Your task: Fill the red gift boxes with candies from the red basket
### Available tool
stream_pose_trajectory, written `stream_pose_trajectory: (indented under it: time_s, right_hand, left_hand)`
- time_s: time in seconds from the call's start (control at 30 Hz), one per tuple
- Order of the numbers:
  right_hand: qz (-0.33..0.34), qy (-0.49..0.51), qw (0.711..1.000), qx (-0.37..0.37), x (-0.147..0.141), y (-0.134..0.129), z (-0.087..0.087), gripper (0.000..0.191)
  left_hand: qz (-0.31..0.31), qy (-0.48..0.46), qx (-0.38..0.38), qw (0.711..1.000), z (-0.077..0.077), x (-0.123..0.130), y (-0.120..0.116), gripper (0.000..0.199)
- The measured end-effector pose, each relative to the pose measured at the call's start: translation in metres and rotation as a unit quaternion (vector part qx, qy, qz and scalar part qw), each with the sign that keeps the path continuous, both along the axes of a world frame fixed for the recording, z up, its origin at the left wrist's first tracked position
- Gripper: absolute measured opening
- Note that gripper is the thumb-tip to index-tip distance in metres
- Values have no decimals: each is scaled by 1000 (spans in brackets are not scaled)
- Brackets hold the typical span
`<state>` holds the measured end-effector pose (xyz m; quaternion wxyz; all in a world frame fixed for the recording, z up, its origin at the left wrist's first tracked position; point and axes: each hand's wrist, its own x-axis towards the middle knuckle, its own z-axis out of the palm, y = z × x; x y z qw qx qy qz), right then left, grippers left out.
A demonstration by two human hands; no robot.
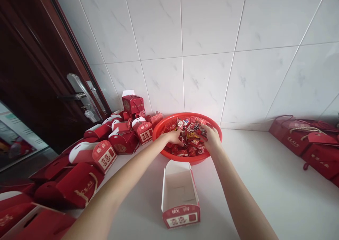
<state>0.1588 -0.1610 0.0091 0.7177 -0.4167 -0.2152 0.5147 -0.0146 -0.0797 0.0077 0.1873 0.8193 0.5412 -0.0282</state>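
Observation:
A red plastic basket (187, 159) full of wrapped candies (192, 135) stands against the tiled wall. My left hand (175, 136) reaches into its left side, fingers bent among the candies; what they hold, if anything, is too small to tell. My right hand (211, 136) is at the basket's right side, its fingers closed around wrapped candy. In front of the basket, between my forearms, an open red and white box (181, 211) stands with nothing inside.
Many red gift boxes (79, 185) crowd the left side, some with cord handles. More red boxes (299, 137) stand at the right by the wall. A dark door (34, 38) with a metal handle is at the upper left.

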Motion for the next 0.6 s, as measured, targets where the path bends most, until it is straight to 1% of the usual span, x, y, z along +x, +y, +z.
stream_pose_trajectory:
  time_s: [0.07,0.17,0.27,0.3,0.37,0.43,0.6]
  right_hand:
    - [-6,4,1000,-7,0,0,1,20]
    - [-5,7,1000,-7,0,-1,2,25]
    - [-11,15,1000,-14,0,-2,4,25]
    - [-12,18,1000,-15,0,-2,5,24]
    - [-11,22,1000,-14,-1,-4,7,23]
    - [-8,24,1000,-9,-2,-6,9,20]
    - [-5,25,1000,-13,-2,-8,10,15]
  left_hand:
    - [22,6,8,1000,-2,2,1,84]
    - [32,7,1,999,-3,6,2,68]
    - [-1,-23,-21,1000,-2,6,1,54]
    - [-18,-37,-30,999,-1,6,0,52]
    - [-50,-59,-47,996,-1,5,-2,55]
    - [-69,-71,-63,993,-2,4,-3,56]
    - [-101,-104,-119,982,0,7,-4,35]
